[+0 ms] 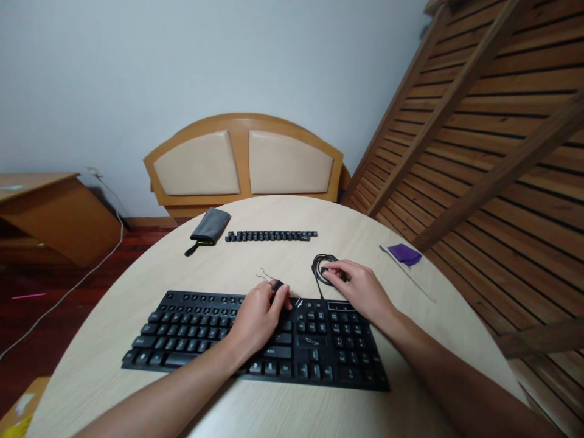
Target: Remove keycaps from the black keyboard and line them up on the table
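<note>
A black keyboard (310,342) lies on the round table, its upper rows showing bare switches without keycaps at the left. Over its upper middle, my left hand (262,307) is closed round a keycap puller (277,285), whose two wire prongs point up and to the left. My right hand (358,286) rests at the coiled keyboard cable (316,267), thumb and index finger pinched together. Something small and dark shows at those fingertips; I cannot tell whether it is cable or a keycap. Beyond the keyboard, loose black keycaps (269,235) lie in two rows.
A grey pouch (210,225) with a strap lies at the table's far left. On the right are a purple cloth (404,255) and a thin pale stick (413,278). A headboard (244,161) stands behind the table (360,228), and slatted wood (493,158) leans at the right.
</note>
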A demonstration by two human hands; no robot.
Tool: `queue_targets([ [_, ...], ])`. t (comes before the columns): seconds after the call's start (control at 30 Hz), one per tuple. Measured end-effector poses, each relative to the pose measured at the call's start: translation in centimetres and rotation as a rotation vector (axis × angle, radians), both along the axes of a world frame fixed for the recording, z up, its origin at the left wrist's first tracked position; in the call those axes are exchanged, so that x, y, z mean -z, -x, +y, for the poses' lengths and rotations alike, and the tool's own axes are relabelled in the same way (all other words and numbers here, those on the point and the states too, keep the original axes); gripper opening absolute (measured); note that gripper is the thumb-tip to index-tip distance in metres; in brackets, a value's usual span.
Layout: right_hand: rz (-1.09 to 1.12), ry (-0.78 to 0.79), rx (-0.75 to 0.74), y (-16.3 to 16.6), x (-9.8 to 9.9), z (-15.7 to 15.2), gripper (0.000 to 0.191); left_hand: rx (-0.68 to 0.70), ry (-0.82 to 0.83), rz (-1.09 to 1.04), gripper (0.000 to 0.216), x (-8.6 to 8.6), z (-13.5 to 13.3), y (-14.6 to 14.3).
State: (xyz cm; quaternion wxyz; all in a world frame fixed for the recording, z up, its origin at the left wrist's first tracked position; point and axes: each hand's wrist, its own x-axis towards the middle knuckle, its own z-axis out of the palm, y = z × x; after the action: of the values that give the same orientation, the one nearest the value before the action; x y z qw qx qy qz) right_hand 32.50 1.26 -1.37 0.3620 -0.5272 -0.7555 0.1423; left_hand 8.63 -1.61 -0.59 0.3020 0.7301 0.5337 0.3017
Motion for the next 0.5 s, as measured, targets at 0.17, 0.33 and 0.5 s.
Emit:
queue_targets([
  [0.17, -0.066, 0.031, 0.07, -0.5, 0.0, 3.3, 0.023, 0.0, 0.004, 0.027, 0.046, -0.2, 0.0, -0.1],
  [0.33, -0.192, 0.084, 0.175, 0.0, -0.8, 7.8, 0.021, 0.003, -0.002, 0.02, 0.047, -0.3, 0.0, -0.2],
  [0.5, -0.264, 0.113, 0.279, 0.5, -0.2, 10.3, 0.021, 0.006, 0.008, 0.021, 0.048, -0.3, 0.1, -0.2],
])
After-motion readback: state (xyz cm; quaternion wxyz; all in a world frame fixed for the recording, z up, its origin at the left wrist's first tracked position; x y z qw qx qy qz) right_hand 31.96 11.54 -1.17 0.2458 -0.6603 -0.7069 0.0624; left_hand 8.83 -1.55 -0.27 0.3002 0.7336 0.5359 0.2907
